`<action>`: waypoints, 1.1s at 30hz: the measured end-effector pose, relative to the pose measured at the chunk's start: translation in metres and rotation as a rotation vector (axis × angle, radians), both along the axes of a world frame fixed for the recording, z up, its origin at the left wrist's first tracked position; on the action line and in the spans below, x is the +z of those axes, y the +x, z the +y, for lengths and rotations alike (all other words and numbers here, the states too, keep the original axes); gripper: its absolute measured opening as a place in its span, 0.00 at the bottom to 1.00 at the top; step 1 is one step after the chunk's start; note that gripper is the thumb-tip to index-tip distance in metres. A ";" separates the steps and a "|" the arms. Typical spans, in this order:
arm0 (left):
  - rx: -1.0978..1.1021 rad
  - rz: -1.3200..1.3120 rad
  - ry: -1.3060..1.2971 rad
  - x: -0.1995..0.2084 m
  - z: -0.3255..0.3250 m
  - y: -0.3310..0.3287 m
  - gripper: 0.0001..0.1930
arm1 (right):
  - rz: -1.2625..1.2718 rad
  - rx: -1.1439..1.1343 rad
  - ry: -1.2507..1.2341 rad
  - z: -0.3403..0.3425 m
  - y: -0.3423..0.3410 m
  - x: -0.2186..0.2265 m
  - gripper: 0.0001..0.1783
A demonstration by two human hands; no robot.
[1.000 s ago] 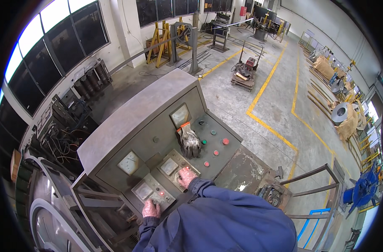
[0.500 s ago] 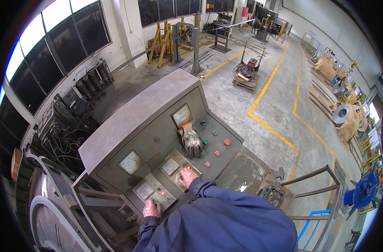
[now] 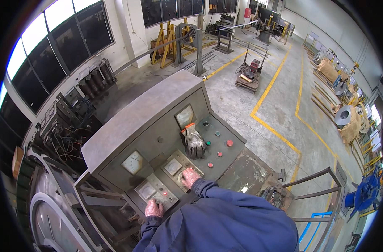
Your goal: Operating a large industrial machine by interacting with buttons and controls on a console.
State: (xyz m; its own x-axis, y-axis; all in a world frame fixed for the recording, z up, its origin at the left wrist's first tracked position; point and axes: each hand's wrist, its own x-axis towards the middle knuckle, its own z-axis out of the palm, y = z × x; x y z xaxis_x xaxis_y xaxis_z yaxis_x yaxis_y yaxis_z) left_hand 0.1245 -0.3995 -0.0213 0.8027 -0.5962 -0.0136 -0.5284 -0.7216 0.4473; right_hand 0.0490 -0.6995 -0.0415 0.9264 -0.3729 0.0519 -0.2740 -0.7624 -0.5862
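Observation:
Both my hands are at a grey control console (image 3: 128,109). My left hand (image 3: 153,208) has its fingers closed around a small knob at the lower edge of the left meter panel (image 3: 157,192); the hand mostly hides the knob. My right hand (image 3: 190,178) is closed on a knob of the second meter panel (image 3: 173,167), just up and to the right. Its fingertips and most of that knob are hard to see. Small red lamps glow beside the hands. A dirty work glove (image 3: 194,143) with an orange cuff lies on the console above my right hand.
Red and green push buttons (image 3: 220,154) sit right of the glove. Two gauges, one the left gauge (image 3: 132,162), are set in the upright face. A metal railing (image 3: 313,191) stands at right, large machine wheels (image 3: 53,222) at left. Beyond are a wheeled cart (image 3: 248,77) and wrapped coils (image 3: 347,119).
The whole view has shifted slightly, so the console sits a little lower and further right. Both hands stay at the same knobs, with no clear turning visible.

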 end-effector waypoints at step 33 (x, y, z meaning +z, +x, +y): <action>-0.008 -0.011 -0.019 0.005 -0.003 -0.001 0.18 | -0.058 -0.024 -0.042 0.000 -0.001 -0.003 0.15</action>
State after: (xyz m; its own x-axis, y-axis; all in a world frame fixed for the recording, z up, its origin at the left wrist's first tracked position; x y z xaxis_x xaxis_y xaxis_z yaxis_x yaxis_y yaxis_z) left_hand 0.1240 -0.4024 -0.0162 0.7982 -0.6023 0.0063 -0.5387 -0.7092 0.4548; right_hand 0.0484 -0.6999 -0.0450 0.9122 -0.3914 0.1214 -0.2590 -0.7802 -0.5695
